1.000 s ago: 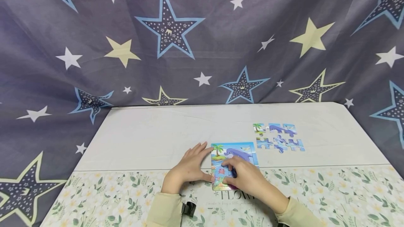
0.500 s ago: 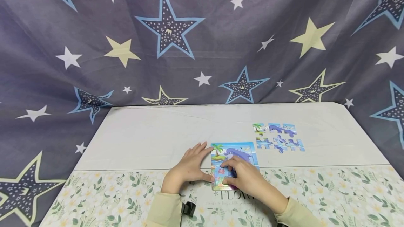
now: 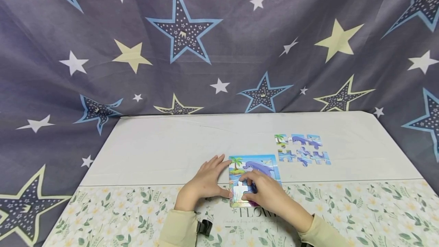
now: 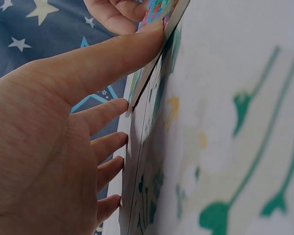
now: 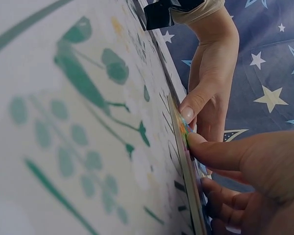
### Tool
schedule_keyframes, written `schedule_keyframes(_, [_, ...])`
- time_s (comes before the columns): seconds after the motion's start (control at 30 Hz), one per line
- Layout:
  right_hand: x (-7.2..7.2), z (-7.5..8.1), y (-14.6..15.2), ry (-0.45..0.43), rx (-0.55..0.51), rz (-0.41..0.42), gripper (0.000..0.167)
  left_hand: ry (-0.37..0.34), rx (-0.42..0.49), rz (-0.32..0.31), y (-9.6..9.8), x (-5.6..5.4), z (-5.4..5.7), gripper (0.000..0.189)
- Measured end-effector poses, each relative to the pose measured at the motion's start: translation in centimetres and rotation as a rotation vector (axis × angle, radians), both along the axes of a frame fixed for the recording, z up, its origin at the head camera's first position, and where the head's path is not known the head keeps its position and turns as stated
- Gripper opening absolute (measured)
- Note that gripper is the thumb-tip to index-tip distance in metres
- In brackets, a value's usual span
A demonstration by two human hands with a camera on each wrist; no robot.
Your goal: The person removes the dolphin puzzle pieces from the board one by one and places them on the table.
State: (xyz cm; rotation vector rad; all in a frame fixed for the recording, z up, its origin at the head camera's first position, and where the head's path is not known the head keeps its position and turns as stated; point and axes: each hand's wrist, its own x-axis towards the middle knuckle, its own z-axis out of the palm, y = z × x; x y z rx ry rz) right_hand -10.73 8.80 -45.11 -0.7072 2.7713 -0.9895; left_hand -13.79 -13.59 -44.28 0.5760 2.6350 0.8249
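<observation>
A dolphin jigsaw puzzle (image 3: 258, 167) in a flat tray lies in front of me. My left hand (image 3: 207, 181) is spread along the puzzle's left side, its thumb touching the lower-left edge. In the left wrist view the thumb (image 4: 122, 54) presses against the tray's edge, with the other fingers straight. My right hand (image 3: 265, 190) reaches over the lower half, thumb and forefinger curled at a puzzle piece (image 3: 240, 193) in the lower-left corner. That piece looks pale, with its tab at the top. The right hand hides the puzzle's lower-right part.
Several loose puzzle pieces (image 3: 303, 149) lie in two rows on the white part of the table, right of and beyond the tray. A floral cloth (image 3: 137, 212) covers the near part. A star-patterned curtain (image 3: 219, 48) hangs behind the table.
The lower-left piece, which showed a red crab in colour, now looks white, as if tipped and catching light. Both hands have stayed nearly in place.
</observation>
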Motion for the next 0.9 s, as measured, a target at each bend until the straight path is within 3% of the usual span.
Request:
schedule_keyframes(0.27, [-0.08, 0.21, -0.04, -0.057, -0.047, -0.009, 0.037, -0.002, -0.004, -0.007, -0.03, -0.04, 0.01, 0.098])
schedule_keyframes(0.6, [-0.14, 0.46, -0.12, -0.031, -0.067, -0.006, 0.023, -0.004, 0.001, -0.002, 0.06, 0.04, 0.19, 0.099])
schedule_keyframes(0.9, [-0.16, 0.66, -0.01, -0.069, -0.147, 0.024, 0.016, -0.01, 0.015, -0.004, 0.03, 0.13, 0.27, 0.1])
